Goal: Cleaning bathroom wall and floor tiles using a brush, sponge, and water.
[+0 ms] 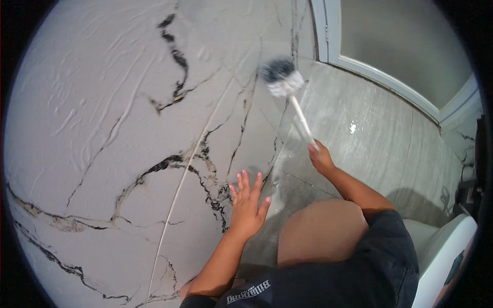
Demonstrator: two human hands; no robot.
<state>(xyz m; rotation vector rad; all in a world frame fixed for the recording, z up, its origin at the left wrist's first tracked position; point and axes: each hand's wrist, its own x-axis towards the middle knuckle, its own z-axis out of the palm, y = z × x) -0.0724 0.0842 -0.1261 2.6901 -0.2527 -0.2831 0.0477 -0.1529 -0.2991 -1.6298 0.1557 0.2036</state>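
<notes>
A long white-handled scrub brush (301,116) is in the grip of my right hand (322,157), its fingers wrapped round the end of the handle. The round brush head, dark and white bristles (282,77), is against or very near the marbled wall (128,128) low down by the floor; I cannot tell if it touches. Motion blurs the bristles. My left hand (248,208) has its fingers spread in front of the same wall, holding nothing; whether the palm rests on it is unclear. Wet streaks run down the wall's upper left.
Grey floor tiles (370,128), wet in spots, stretch out to the right. A white-framed frosted door (405,46) stands at the far right. A white rounded fixture (452,246), perhaps a toilet, is close at my right, with dark objects (468,197) beyond it.
</notes>
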